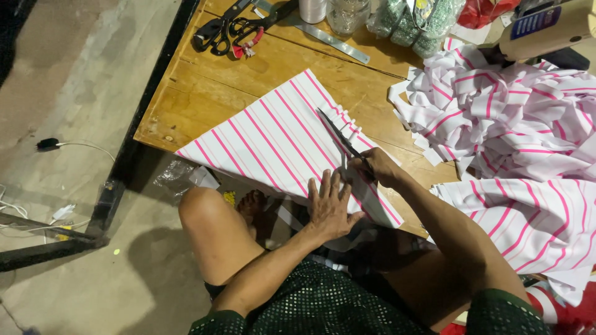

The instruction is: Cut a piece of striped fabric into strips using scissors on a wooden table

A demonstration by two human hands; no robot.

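A stack of white fabric with pink stripes [273,136] lies on the wooden table [198,87], its near corner hanging over the edge. My left hand [329,208] presses flat on the near part of the stack, fingers spread. My right hand [377,167] grips dark scissors [338,133], whose blades point away along the right edge of the stack. Narrow cut strips fan out beside the blades.
A heap of cut striped pieces [509,105] fills the right side, with more striped cloth [534,223] below it. Two pairs of scissors [226,31], a metal ruler [329,37], a jar and bags stand at the back. My bare knee [211,223] is below the table edge.
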